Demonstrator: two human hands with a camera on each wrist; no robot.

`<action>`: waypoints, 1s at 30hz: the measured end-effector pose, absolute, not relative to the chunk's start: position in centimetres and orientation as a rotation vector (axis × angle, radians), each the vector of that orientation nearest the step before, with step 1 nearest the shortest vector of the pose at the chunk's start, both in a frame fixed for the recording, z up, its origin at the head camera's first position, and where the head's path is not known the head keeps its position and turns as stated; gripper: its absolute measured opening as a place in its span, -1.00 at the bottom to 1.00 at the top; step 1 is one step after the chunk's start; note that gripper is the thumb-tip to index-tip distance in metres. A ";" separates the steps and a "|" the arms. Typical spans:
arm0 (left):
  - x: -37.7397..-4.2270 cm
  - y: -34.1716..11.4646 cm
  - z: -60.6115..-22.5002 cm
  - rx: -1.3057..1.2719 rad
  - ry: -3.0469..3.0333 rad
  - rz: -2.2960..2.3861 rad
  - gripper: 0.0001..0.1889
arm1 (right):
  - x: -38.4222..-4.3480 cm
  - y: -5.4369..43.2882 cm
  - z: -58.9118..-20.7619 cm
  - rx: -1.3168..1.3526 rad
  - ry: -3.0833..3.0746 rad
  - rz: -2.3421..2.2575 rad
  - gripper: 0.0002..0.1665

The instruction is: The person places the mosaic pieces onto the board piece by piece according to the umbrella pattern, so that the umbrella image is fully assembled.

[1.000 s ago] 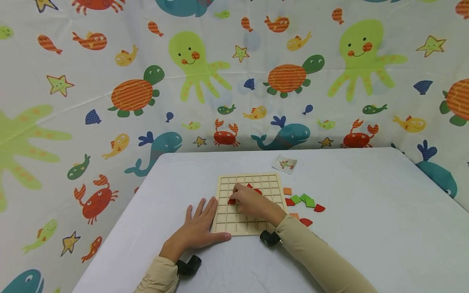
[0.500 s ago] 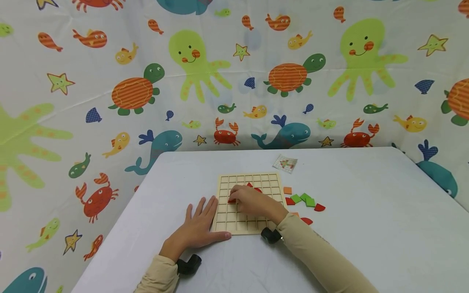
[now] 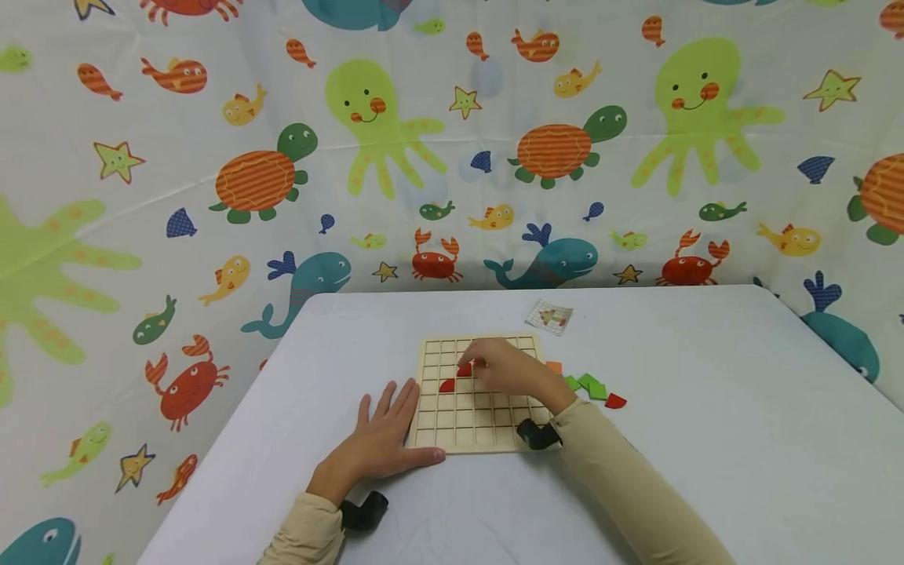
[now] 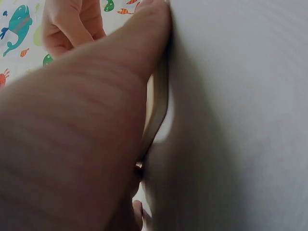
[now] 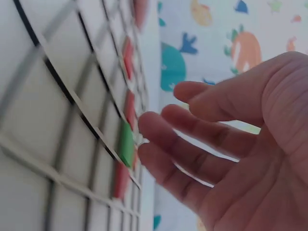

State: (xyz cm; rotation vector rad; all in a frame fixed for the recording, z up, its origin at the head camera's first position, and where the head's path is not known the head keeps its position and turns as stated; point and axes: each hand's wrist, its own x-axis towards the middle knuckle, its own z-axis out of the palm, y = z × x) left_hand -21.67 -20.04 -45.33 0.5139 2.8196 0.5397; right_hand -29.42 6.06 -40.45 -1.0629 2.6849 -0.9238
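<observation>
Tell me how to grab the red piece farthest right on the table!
Come down from above and a little from the right, and pinch the red piece by opposite edges. That's probably easiest: it's thin and lies flat on the table, with a green piece close by its left.

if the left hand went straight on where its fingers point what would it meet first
Most likely the wooden grid board, at its left rim: the left hand has its index fingertip close by, though contact is hard to judge.
</observation>
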 end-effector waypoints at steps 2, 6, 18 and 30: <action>-21.7 -20.0 -45.3 0.513 2.821 0.535 0.30 | -29.6 6.9 -40.0 -1.015 2.686 -0.939 -0.67; -21.6 -20.0 -45.3 0.502 2.819 0.527 0.30 | -29.9 8.6 -39.3 -0.885 2.675 -0.949 -0.71; -21.5 -19.9 -45.2 0.501 2.821 0.529 0.31 | -30.5 13.4 -38.5 -0.720 2.714 -0.940 -0.69; -21.5 -19.9 -45.3 0.496 2.828 0.519 0.31 | -31.1 16.2 -39.3 -0.560 2.746 -0.874 -0.68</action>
